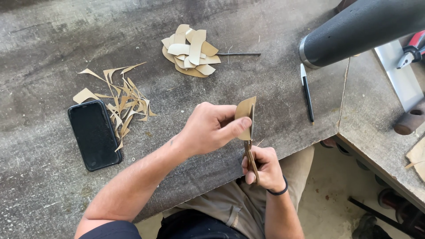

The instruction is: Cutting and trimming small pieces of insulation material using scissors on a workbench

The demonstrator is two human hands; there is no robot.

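Note:
My left hand [211, 128] pinches a small tan leather-like piece [243, 110] between thumb and fingers, holding it upright above the table's front edge. My right hand [262, 167], with a dark band on the wrist, grips the handles of a pair of scissors [251, 150] whose blades run up along the piece's right edge. A pile of cut tan oval pieces [190, 52] lies on the worn grey table [53, 48] farther back. Thin tan offcut strips [121, 99] are scattered to the left.
A black phone [94, 133] lies face up at the left beside the strips. A black and white pen [307, 92] lies to the right, under a thick black cylinder [358, 28]. A thin dark rod [241, 54] lies by the pile. Red pliers [412, 49] sit far right.

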